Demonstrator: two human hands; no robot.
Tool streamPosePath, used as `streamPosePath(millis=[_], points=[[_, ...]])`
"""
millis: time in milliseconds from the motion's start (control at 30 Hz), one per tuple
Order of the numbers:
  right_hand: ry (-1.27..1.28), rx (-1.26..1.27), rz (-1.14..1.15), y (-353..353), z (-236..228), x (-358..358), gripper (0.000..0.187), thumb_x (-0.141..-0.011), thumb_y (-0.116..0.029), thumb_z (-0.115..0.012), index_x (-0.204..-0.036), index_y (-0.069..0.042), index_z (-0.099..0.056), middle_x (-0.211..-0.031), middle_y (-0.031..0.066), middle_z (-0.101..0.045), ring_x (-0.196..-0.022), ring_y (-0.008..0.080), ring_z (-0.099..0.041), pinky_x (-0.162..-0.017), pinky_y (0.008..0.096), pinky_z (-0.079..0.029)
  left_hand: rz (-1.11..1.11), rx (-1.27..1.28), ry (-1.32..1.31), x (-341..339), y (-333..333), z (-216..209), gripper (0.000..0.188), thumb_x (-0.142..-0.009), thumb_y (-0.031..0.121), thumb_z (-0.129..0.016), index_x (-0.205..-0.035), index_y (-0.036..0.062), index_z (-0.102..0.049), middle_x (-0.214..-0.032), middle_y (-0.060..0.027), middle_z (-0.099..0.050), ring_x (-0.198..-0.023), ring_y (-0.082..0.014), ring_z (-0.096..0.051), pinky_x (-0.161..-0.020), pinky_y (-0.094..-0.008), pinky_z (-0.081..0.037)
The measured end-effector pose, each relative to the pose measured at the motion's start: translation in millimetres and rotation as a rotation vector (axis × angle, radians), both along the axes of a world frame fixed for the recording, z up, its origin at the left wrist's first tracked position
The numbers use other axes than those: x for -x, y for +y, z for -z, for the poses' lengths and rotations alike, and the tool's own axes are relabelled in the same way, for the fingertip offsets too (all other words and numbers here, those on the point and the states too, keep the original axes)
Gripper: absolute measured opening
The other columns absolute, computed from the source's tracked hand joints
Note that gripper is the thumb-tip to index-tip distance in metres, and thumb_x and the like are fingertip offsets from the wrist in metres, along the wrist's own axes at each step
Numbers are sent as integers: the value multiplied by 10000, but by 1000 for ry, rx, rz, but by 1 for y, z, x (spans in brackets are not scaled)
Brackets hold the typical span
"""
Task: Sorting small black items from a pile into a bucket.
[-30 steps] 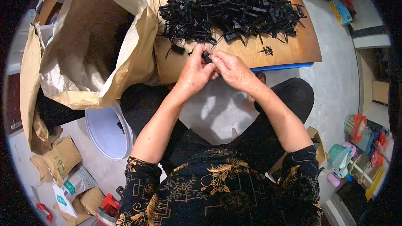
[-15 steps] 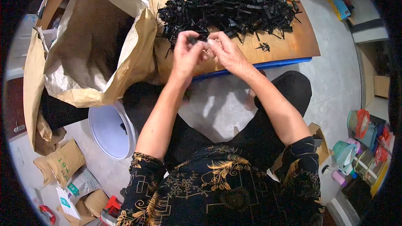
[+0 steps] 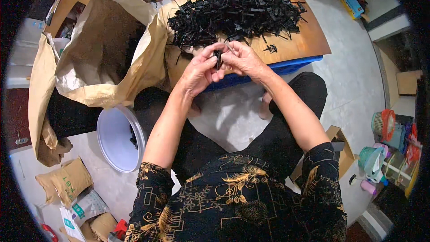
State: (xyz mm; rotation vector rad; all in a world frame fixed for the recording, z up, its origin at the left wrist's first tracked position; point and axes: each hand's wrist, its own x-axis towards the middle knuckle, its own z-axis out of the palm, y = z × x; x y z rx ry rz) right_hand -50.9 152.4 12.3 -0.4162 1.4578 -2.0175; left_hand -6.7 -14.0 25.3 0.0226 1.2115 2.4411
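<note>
Near the front edge of the wooden board, my two hands meet. My left hand (image 3: 199, 72) is closed around a small black plastic part (image 3: 218, 59), which stands between its thumb and fingers. My right hand (image 3: 245, 61) is pinched right beside that part. A thin greyish sliver shows at its fingertips, too small to name. Just beyond the hands lies a large heap of black plastic parts (image 3: 237, 11), tangled with thin sticks. A few loose black pieces (image 3: 271, 49) lie apart from the heap, to the right of my hands.
The board (image 3: 309, 40) rests on something blue (image 3: 291, 66). At the left a large brown paper sack (image 3: 89, 92) gapes wide. Below it stands a white bucket (image 3: 112, 139) with some black pieces inside. Packages (image 3: 67, 179) lie lower left; an open carton (image 3: 345, 157) and baskets (image 3: 371, 161) are at right.
My hands have come slightly nearer to me, and the left has turned so the black part shows plainly between its fingers. The whole view has shifted a little.
</note>
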Motion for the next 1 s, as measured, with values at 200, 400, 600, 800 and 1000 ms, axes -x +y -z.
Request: streamPosePath(millis=[200, 400, 600, 800, 1000], points=[[-47, -111, -142, 7, -12, -1, 254, -848, -195, -578, -1027, -30, -505, -753, 14, -592, -581, 45, -535, -472, 168, -406, 96, -16, -12, -6, -2, 0, 458, -849, 169, -572, -1263, 70, -401, -933, -55, -562, -681, -121, -585, -563, -211, -507], [13, -163, -63, 5, -16, -2, 279, -861, -197, -578, -1087, -43, -529, -815, -17, -587, -636, 19, -525, -481, 145, -374, 26, 253, 65, -7, 2, -4, 405, -865, 104, -528, -1251, 71, -410, -1000, -85, -562, -769, -145, -604, -663, -228, -507], [101, -102, 10, -9, 13, 0, 235, -886, -224, -540, -993, -15, -535, -877, 12, -574, -765, 64, -530, -660, 203, -459, -21, 592, 225, -7, 5, 5, 346, -893, 64, -436, -1239, 63, -422, -1006, -70, -571, -839, -138, -588, -703, -246, -486], [-113, -100, 86, -15, -6, -10, 276, -944, -323, -394, -1073, -92, -473, -534, -60, -349, -377, 26, -246, -336, 181, -183, -263, 519, 168, -5, 8, 3, 314, -925, 84, -397, -1238, 61, -410, -961, -73, -569, -829, -124, -584, -694, -253, -492], [-205, -124, 51, -20, -13, -15, 380, -948, -302, -387, -1262, -90, -369, -537, -69, -337, -397, 17, -263, -348, 175, -204, -303, 555, 201, -2, 9, 6, 302, -921, 79, -399, -1220, 50, -425, -943, -60, -554, -794, -113, -575, -673, -241, -505]])
